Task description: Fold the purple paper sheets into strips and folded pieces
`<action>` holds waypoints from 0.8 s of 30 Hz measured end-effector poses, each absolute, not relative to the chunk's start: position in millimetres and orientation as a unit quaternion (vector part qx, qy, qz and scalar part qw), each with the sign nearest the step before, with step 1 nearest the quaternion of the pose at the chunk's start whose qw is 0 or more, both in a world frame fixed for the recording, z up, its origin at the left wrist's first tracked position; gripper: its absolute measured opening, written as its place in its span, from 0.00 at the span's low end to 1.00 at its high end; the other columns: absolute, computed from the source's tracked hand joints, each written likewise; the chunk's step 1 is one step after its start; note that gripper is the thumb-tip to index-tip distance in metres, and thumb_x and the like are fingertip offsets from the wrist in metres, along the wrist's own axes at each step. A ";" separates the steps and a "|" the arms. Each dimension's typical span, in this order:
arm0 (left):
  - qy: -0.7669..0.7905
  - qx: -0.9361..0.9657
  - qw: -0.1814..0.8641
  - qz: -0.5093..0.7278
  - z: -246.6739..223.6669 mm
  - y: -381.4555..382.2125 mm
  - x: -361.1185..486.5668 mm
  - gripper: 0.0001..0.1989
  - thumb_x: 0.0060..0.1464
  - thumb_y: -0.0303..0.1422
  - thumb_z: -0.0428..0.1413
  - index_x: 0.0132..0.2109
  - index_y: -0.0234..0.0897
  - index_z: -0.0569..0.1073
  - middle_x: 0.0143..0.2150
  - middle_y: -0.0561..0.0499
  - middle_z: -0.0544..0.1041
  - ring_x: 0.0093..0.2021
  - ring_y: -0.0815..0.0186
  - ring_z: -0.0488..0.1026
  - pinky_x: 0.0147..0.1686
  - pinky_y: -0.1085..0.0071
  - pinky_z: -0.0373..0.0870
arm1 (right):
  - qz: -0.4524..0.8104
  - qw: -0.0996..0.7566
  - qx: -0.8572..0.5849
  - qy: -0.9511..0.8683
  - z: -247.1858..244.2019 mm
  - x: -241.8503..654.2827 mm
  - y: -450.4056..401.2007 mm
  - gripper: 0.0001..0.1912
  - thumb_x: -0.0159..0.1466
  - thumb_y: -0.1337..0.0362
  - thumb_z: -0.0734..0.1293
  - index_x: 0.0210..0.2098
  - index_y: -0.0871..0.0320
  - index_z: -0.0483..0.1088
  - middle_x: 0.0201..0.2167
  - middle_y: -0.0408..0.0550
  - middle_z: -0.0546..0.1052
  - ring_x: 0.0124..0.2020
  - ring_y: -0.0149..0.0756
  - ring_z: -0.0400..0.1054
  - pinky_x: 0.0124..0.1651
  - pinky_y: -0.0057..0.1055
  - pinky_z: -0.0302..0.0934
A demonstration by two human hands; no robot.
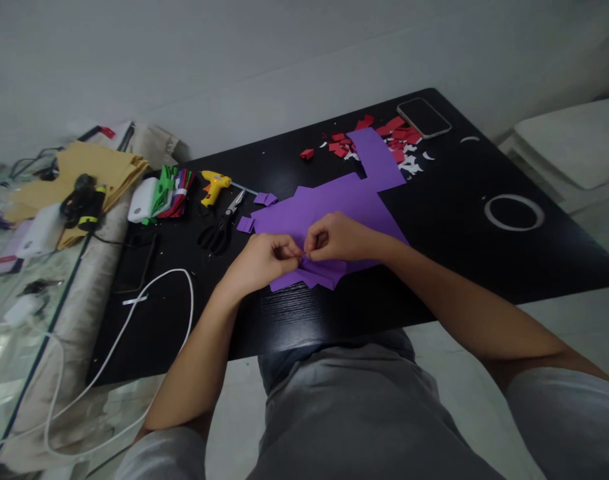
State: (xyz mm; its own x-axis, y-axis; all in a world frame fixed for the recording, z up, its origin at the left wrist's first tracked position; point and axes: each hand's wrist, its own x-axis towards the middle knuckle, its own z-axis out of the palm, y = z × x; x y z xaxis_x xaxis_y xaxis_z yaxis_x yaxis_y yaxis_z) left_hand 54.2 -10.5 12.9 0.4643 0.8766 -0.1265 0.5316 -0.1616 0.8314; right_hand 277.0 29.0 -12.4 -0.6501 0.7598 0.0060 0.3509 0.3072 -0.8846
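Note:
Purple paper sheets (367,200) lie across the middle of the black table, with smaller folded purple pieces (266,199) at their left end. Over the near part of the sheets, my left hand (272,259) and my right hand (337,239) meet, fingertips almost touching. Both hands have their fingers pinched together. Whatever is between the fingertips is too small to make out. Creased purple paper (322,272) lies just under and in front of the fingers.
Left on the black table (464,247) are a yellow glue gun (214,187), dark-handled scissors (219,230), green and red bundles (167,190) and a white cable (190,300). Red scraps (394,130), a phone (424,118) and a white ring (514,212) are rightward.

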 end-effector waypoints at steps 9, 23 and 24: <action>0.486 0.729 0.444 0.189 14.9 -10.8 55.4 0.04 0.50 0.30 0.61 0.34 0.36 0.82 0.30 0.50 0.84 0.30 0.66 0.78 0.34 0.71 0.72 | 0.536 0.222 -0.341 -0.740 -10.3 276.0 27.8 0.05 0.53 0.72 0.72 0.29 0.58 0.78 0.26 0.41 0.81 0.31 0.32 0.76 0.36 0.27 0.66; 0.500 0.683 0.511 0.148 15.5 -4.6 53.6 0.07 0.54 0.34 0.58 0.33 0.37 0.78 0.26 0.52 0.79 0.27 0.66 0.79 0.32 0.71 0.77 | 0.568 0.186 -0.360 -0.717 -6.8 274.4 22.9 0.02 0.55 0.69 0.74 0.29 0.58 0.78 0.26 0.43 0.81 0.30 0.32 0.75 0.34 0.27 0.66; 0.500 0.684 0.514 0.135 15.6 -4.7 54.1 0.06 0.54 0.34 0.58 0.32 0.37 0.78 0.25 0.53 0.79 0.27 0.66 0.79 0.31 0.71 0.76 | 0.569 0.184 -0.362 -0.715 -6.9 273.9 22.3 0.02 0.54 0.70 0.74 0.29 0.58 0.78 0.26 0.42 0.81 0.29 0.32 0.74 0.34 0.27 0.66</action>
State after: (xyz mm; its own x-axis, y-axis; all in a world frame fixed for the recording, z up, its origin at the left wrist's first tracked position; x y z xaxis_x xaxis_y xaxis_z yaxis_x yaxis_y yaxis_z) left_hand 54.1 -4.7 15.6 0.4638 0.8228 -0.3284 0.5452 0.0271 0.8379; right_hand 273.9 22.3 -6.9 -0.6705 0.7269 -0.1481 0.3074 0.0906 -0.9473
